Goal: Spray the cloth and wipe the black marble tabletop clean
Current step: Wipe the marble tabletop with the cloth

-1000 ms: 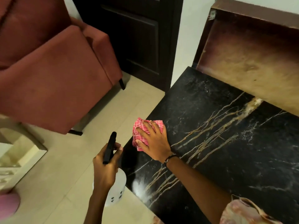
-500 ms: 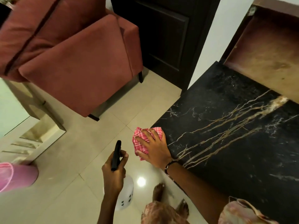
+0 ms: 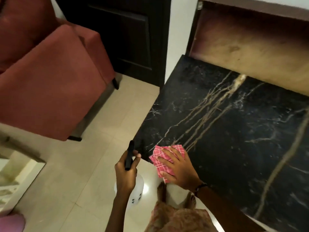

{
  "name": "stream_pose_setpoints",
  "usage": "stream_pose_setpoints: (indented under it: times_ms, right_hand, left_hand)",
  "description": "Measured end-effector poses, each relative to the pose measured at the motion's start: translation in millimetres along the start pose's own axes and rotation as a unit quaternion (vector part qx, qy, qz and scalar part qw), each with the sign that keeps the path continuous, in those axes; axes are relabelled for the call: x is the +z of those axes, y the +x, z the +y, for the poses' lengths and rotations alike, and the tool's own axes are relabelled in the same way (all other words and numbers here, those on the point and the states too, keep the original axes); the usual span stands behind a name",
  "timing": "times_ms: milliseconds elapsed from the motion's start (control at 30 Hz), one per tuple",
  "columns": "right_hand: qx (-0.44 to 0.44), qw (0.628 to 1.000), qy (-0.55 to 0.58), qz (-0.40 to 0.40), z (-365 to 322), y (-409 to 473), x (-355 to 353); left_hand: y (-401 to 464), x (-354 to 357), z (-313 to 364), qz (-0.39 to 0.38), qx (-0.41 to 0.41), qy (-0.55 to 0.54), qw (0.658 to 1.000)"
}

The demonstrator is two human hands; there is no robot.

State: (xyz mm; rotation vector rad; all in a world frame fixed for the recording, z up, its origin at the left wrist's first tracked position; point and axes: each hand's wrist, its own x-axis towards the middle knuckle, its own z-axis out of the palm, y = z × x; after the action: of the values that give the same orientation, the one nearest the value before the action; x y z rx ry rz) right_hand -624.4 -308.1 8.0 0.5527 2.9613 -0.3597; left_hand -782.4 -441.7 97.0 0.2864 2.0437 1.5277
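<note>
My dress: patterned fabric [image 3: 177, 220] fills the bottom edge of the view, with my bare feet [image 3: 162, 191] on the floor just past it.
My left hand [image 3: 125, 174]: off the counter, over the floor; my fingers are curled around the neck of the spray bottle [image 3: 133, 190], gripping it below its black trigger head [image 3: 129, 155], which points away from me.
Spray bottle: white body hangs below my left hand, small dark marks on its side; it sits just left of the cloth without touching it.
My right hand [image 3: 177, 169]: fingers spread and mostly straight, pressing flat on the cloth [image 3: 165, 154]; a dark band circles the wrist.
Cloth: red-and-white checked, bunched under my palm at the near left corner of the counter [image 3: 234, 131], one part hanging over the edge.
Counter: black marble with tan and white veins running away from me; the surface is glossy.
Floor [image 3: 83, 164]: pale tiles, a bright light spot reflected beside my foot.
Armchair [image 3: 50, 81]: red upholstery, dark legs, standing on the floor to the left, well apart from the counter.
Door [image 3: 125, 39]: dark wood, behind the armchair.
Panel [image 3: 250, 44]: brown, worn, rising at the far edge of the counter.
</note>
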Motion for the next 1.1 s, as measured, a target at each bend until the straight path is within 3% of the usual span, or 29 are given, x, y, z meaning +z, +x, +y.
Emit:
stream_pose_setpoints:
  times_ms: [167,300,500,567,667,867,933,1100]
  right_hand:
    - [0.112,0.992,0.029,-0.041,39,-91,2]
    - [0.2,0.979,0.027,-0.024,75,-140,-2]
    - [0.34,0.938,0.059,0.033,103,-55,-24]
    - [0.336,0.939,0.071,0.034,94,-6,-31]
    - [0.249,0.963,0.09,0.045,65,43,-33]
    - [0.103,0.994,0.024,0.025,38,3,-15]
    - [0.124,0.991,0.032,0.026,46,-15,-13]
    - [0.305,0.944,0.124,-0.009,30,7,-24]
  left_hand:
    - [-1,38,15,-0.087,-0.014,-0.025,0.996]
    - [4,59,32,-0.135,0.01,-0.003,0.991]
    - [26,85,64,-0.208,0.052,0.019,0.976]
    - [39,90,71,-0.205,0.062,0.015,0.977]
    - [55,96,75,-0.191,0.089,0.033,0.977]
    - [78,101,69,-0.142,0.138,0.038,0.979]
    - [79,102,68,-0.126,0.152,0.027,0.98]
    - [71,107,55,-0.109,0.163,-0.006,0.981]
